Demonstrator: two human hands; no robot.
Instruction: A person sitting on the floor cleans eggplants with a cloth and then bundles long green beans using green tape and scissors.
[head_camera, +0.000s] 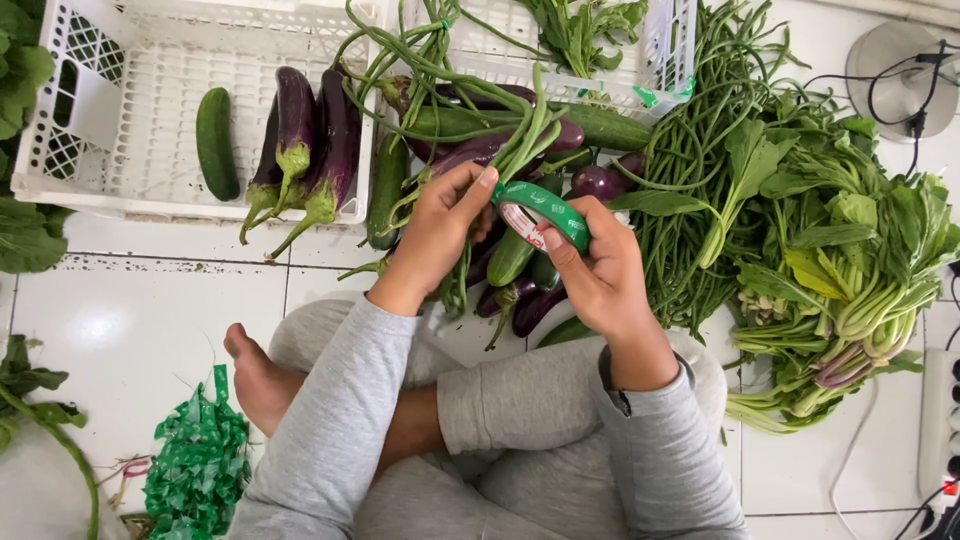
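Observation:
My left hand (437, 232) grips a bundle of long green bean stalks (520, 140) near their cut ends. My right hand (598, 272) holds a roll of green tape (541, 212) just to the right of that bundle, its free end reaching the stalks. Both hands hover over a heap of purple eggplants (597, 181) and cucumbers (510, 258) on the white tiled floor. My crossed legs in grey trousers and a bare foot (258, 378) fill the bottom of the view.
A white plastic crate (100, 110) at upper left holds a cucumber (216, 142) and several eggplants (312, 150). A second crate (660, 60) sits behind. Long beans (700, 150) and leafy greens (850, 270) lie right. Green tape scraps (200, 465) lie lower left; a power strip (940, 420) at right edge.

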